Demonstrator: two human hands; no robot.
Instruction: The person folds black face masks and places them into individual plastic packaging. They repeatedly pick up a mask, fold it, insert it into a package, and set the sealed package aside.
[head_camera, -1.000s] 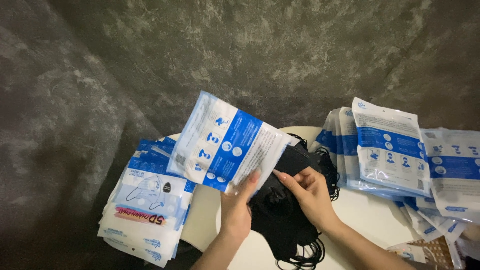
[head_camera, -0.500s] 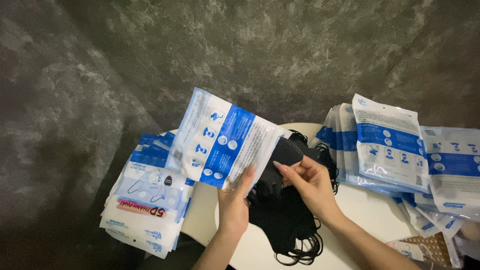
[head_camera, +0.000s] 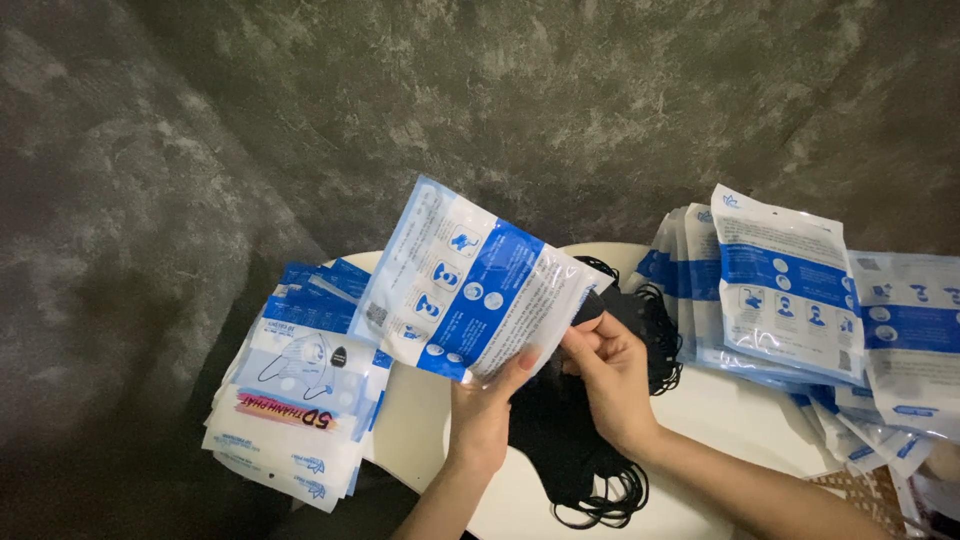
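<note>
A blue-and-white mask pouch (head_camera: 475, 295) is held raised above the white tabletop (head_camera: 720, 420), tilted, its lower edge pinched by the left hand (head_camera: 485, 415), which is closed on it. The right hand (head_camera: 610, 375) is closed at the pouch's open end, fingers gripping a black mask (head_camera: 600, 305) partly inside the opening. A pile of black masks (head_camera: 570, 450) with ear loops is seen lying on the tabletop beneath both hands. A stack of filled pouches (head_camera: 300, 410) is noted to the left, overhanging the tabletop edge. Further pouches (head_camera: 790, 290) are fanned out to the right
</note>
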